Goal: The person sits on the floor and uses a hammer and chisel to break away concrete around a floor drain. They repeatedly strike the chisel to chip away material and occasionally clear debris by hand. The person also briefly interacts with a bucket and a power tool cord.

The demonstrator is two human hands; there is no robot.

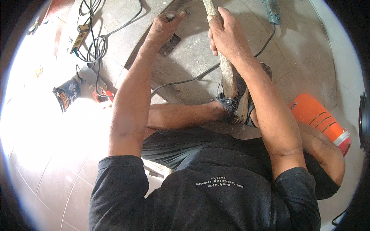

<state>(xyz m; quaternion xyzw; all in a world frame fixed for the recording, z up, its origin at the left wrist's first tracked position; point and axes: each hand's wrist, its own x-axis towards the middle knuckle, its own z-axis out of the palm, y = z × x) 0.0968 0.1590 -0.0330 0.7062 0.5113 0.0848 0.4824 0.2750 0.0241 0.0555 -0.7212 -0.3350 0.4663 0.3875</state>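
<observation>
My right hand (227,34) is wrapped around a long, pale wooden pole (228,79), thumb lying along it. The pole runs from the top edge of the head view down between my feet, its lower end beside my sandal (227,102). Up and to the left, my left hand (165,29) is closed, apart from the pole. A small rounded grey end shows at its top; the rest of what it holds is hidden. Just below that hand is a dark, flat, rectangular piece (170,45), and I cannot tell whether they touch.
A teal corded power tool (272,13) lies at the far right, its black cable (185,80) crossing the floor. Coiled cords surround a power strip (80,38) at the far left. A dark snack packet (68,92) lies nearer. An orange jug (318,117) is by my right knee.
</observation>
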